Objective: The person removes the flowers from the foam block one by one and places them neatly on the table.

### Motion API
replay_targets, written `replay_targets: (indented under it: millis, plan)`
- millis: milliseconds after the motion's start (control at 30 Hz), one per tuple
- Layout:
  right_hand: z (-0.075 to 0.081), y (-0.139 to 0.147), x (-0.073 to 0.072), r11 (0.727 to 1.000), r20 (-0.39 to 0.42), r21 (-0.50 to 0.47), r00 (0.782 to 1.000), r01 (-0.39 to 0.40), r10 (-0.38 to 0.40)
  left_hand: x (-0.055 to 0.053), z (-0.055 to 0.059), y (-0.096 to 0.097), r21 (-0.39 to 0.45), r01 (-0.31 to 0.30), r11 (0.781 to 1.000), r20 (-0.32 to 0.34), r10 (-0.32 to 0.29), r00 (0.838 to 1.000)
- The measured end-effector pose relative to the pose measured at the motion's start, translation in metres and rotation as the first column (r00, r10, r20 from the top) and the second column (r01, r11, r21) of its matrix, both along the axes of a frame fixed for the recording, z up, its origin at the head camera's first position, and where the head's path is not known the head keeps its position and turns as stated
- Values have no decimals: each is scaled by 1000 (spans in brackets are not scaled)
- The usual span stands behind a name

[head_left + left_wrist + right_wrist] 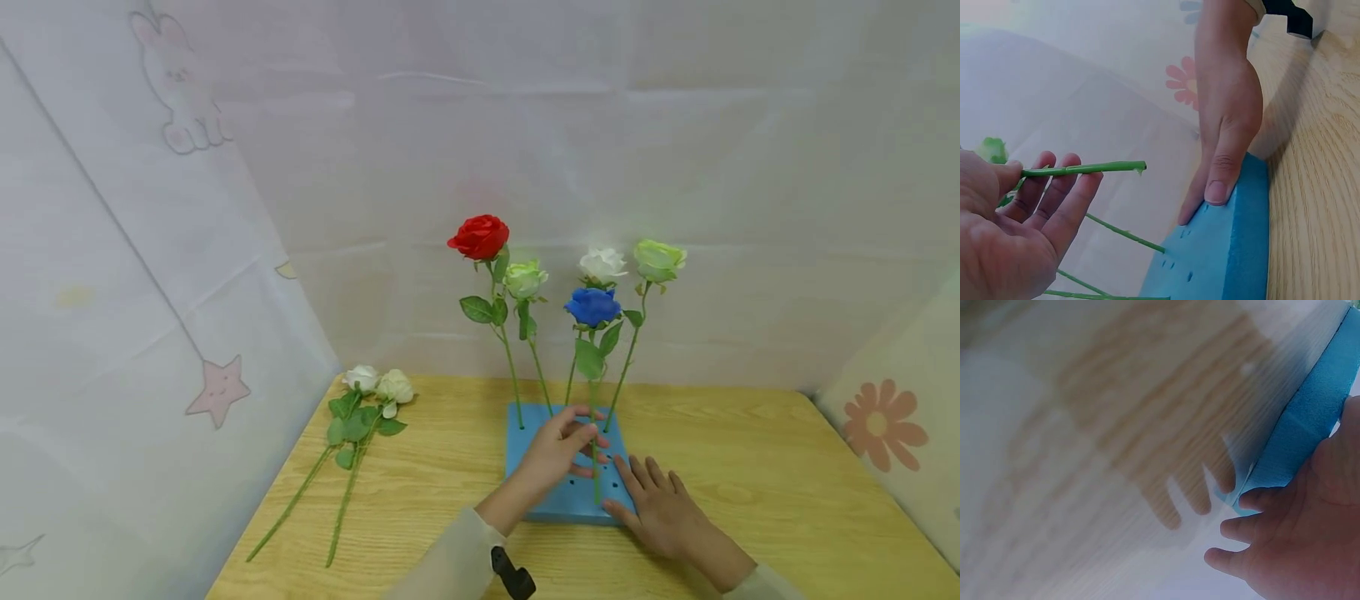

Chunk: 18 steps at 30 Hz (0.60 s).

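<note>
One blue rose with layered petals (592,307) is in the person's left hand (558,450), and I see its slim, smooth green stem (1097,168) pinched between thumb and fingertips. The stem's cut end points down over a matte, foam-like blue block (555,507), square-edged and pierced by several small dark holes; from the left wrist view I make out that end hanging free, apart from the surface. One right hand (663,517) lies with fingers straight and spread, gripping nothing, its thumb and forefinger touching the block near its right-hand corner. Four more flowers stand in the block toward its far side: one full red rose (480,237), two pale green roses (525,279) (659,260) and one ruffled white rose (602,265), all on thin green stems. Two more, one white bloom (362,378) and one cream bloom (394,387), lie side by side with their oval leaves on the yellow wood-grain table (750,467), well left of the block. Behind, I see creased pale sheeting (360,167) printed with one rabbit (182,92) and one pink star (220,390).
</note>
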State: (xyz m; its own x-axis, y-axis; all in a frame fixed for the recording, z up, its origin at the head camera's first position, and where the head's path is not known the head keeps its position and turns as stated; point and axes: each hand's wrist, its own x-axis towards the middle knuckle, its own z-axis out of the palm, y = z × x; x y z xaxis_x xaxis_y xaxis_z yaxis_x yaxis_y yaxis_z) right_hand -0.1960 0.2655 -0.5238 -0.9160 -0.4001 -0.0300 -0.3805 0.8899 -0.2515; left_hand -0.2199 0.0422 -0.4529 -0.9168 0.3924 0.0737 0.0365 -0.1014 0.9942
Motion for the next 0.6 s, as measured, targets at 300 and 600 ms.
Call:
replay_targets:
  millis: [300,600]
  plan:
    - [-4,0,2,999,57,-5,997,43,-43,15,8,-39,18,55,998,16,-55,998]
    - [0,0,-1,999,64,-26,997,33,-31,24,6,-79,-4,50,999,56,-50,997]
